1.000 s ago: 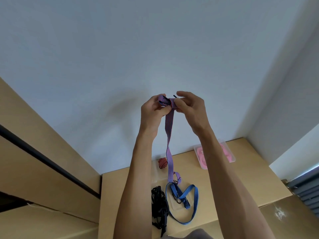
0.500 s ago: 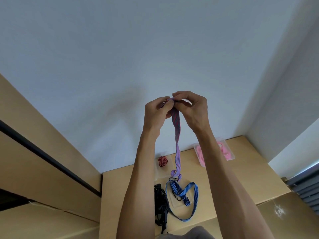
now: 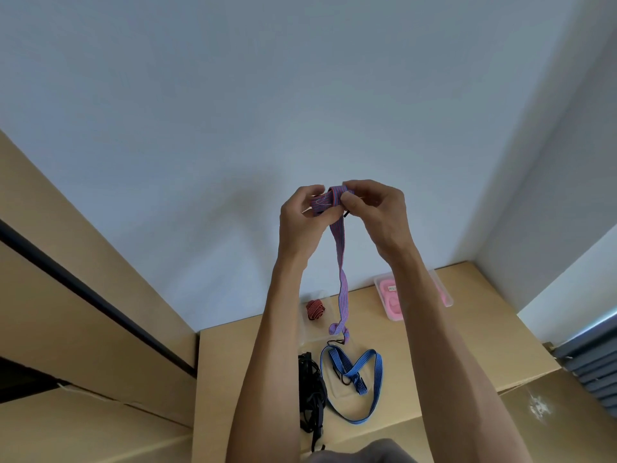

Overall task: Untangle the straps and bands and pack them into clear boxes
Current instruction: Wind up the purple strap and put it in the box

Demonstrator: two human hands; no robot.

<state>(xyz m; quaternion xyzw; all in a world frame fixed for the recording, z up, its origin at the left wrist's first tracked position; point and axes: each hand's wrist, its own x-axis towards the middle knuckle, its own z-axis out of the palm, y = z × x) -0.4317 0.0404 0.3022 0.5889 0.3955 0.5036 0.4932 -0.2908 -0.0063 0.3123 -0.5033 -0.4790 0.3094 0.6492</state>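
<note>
From my head camera, I hold both arms raised in front of the pale wall. My left hand (image 3: 302, 217) and my right hand (image 3: 379, 213) are close together, each with fingers curled and pinching the folded top end of the purple strap (image 3: 340, 262). The strap hangs straight down between my forearms, with a slight twist halfway, and its lower end curls just above the bench (image 3: 474, 349), where a small dark hook dangles from it.

Below, on the bench, a blue strap (image 3: 354, 384) lies in a loose loop, crossed over itself, partly on a clear flat lid or box; I cannot tell which. Just left of it sits a heap of black straps (image 3: 312, 389). Farther back, a small red striped band (image 3: 315, 309) rests in a clear box (image 3: 325, 332). To the right, another clear box (image 3: 445, 297) holds pink bands (image 3: 392, 300), partly hidden behind my right forearm.
</note>
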